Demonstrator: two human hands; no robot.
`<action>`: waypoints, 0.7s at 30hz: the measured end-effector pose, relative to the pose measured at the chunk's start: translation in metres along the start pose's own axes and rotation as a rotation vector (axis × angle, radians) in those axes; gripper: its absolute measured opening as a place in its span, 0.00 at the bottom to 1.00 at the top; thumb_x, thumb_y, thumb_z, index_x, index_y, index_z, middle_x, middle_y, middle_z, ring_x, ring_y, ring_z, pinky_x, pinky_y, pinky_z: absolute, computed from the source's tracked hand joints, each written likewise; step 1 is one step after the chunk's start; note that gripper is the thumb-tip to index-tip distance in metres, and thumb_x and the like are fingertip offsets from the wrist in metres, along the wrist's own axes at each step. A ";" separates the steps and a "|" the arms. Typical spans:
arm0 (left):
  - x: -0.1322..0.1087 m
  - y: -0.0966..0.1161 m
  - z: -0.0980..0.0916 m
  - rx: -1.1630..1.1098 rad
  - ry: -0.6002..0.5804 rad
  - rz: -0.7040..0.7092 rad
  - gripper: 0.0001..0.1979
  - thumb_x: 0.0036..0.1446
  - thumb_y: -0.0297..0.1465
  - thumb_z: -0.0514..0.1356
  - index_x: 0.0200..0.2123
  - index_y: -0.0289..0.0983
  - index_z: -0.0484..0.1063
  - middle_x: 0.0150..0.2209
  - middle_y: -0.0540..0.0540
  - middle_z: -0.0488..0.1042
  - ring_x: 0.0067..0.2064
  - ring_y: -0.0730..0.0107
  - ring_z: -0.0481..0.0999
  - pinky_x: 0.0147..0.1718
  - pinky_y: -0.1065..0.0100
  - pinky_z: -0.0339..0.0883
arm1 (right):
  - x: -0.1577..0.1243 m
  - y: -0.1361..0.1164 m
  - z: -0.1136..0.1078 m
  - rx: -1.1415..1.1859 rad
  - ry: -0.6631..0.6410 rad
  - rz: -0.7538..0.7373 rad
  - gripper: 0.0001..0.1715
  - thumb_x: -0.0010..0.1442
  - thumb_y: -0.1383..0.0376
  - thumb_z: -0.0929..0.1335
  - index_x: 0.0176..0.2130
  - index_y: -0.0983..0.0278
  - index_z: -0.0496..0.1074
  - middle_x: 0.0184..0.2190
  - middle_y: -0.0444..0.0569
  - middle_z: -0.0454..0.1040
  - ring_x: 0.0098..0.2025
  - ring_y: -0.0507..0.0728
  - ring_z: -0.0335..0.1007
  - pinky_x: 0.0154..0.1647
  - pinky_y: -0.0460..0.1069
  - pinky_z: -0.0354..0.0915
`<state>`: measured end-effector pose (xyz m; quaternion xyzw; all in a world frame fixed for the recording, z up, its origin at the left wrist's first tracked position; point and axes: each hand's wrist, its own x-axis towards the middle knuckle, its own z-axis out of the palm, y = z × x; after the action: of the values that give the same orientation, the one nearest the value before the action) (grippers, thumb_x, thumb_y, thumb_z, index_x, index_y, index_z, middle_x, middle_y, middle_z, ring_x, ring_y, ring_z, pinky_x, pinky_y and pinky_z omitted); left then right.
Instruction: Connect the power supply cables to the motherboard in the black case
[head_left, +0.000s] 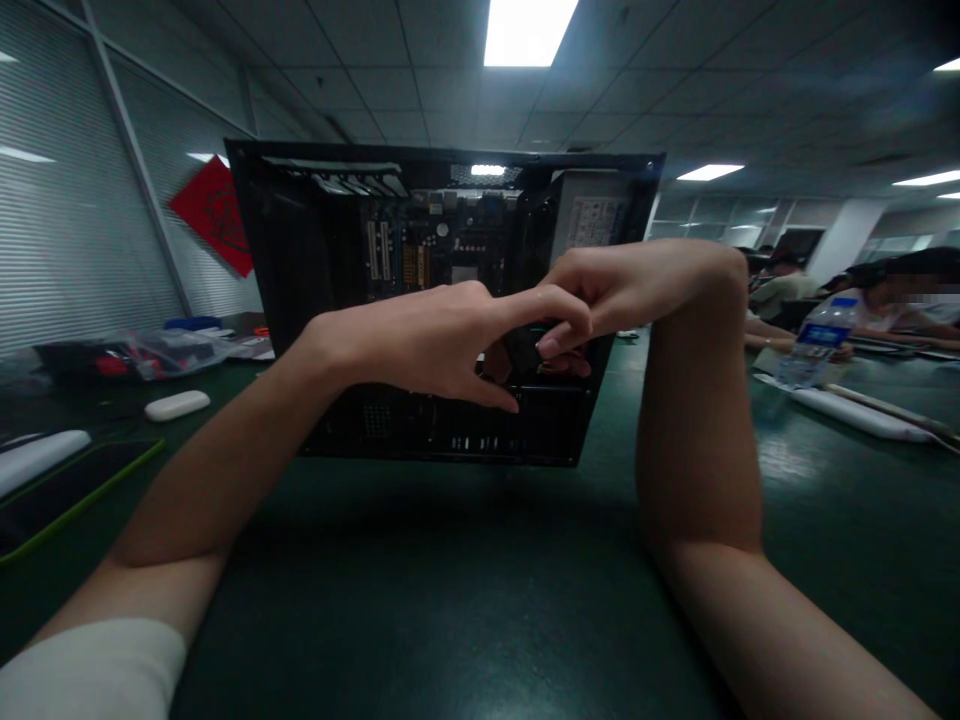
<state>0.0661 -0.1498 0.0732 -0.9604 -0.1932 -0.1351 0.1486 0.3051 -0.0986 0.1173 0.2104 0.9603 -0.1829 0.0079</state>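
Note:
An open black computer case [281,220] stands on edge in front of me, its inside facing me. My left hand [442,335] reaches across it, index finger hooked over a small dark piece [523,350] and thumb stretched out below. My right hand [611,285] comes in from the right with a sharply bent wrist, fingers curled at the same piece. The fingers of both hands overlap there, and the piece's kind cannot be made out. Behind them sit the motherboard [472,245] and, at upper right, a power supply [592,215] with a label.
On the green table [480,590], a white earphone case [178,405], a green-edged dark tablet-like device [75,490] and plastic-bagged items [135,355] lie left. A water bottle [817,340] and a long white object [862,414] are right. People sit beyond, at right.

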 end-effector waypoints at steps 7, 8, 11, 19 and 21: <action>0.004 0.000 0.001 0.142 0.107 -0.007 0.29 0.64 0.35 0.63 0.66 0.49 0.61 0.40 0.51 0.81 0.34 0.69 0.79 0.38 0.68 0.69 | -0.003 0.000 -0.001 -0.073 0.064 -0.044 0.30 0.65 0.43 0.73 0.33 0.68 0.77 0.25 0.41 0.73 0.27 0.47 0.68 0.27 0.42 0.63; 0.003 0.000 0.001 0.145 0.116 -0.008 0.28 0.65 0.35 0.62 0.66 0.50 0.62 0.41 0.51 0.81 0.34 0.69 0.80 0.38 0.68 0.69 | -0.002 0.000 -0.001 -0.083 0.086 -0.057 0.30 0.64 0.43 0.73 0.33 0.68 0.77 0.24 0.41 0.73 0.27 0.47 0.67 0.26 0.42 0.62; 0.003 -0.002 -0.001 0.171 0.126 -0.016 0.29 0.63 0.34 0.62 0.66 0.50 0.62 0.42 0.51 0.81 0.36 0.68 0.80 0.38 0.68 0.69 | 0.000 0.001 -0.001 -0.097 0.121 -0.078 0.29 0.64 0.44 0.73 0.34 0.68 0.77 0.24 0.40 0.72 0.27 0.47 0.66 0.26 0.42 0.60; 0.002 -0.009 -0.002 0.336 0.188 -0.035 0.32 0.59 0.36 0.63 0.66 0.44 0.63 0.36 0.50 0.80 0.34 0.65 0.79 0.38 0.67 0.69 | 0.006 0.002 -0.002 -0.102 0.130 -0.096 0.26 0.66 0.47 0.72 0.36 0.68 0.77 0.27 0.42 0.74 0.29 0.48 0.67 0.26 0.43 0.61; 0.003 -0.010 -0.001 0.350 0.201 -0.037 0.31 0.59 0.37 0.63 0.65 0.43 0.64 0.35 0.50 0.80 0.34 0.65 0.79 0.38 0.67 0.70 | 0.007 0.002 -0.001 -0.097 0.149 -0.097 0.25 0.65 0.47 0.73 0.37 0.68 0.77 0.27 0.41 0.73 0.29 0.48 0.67 0.26 0.42 0.61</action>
<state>0.0643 -0.1408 0.0771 -0.8978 -0.2157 -0.1976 0.3291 0.2999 -0.0938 0.1171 0.1762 0.9750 -0.1203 -0.0623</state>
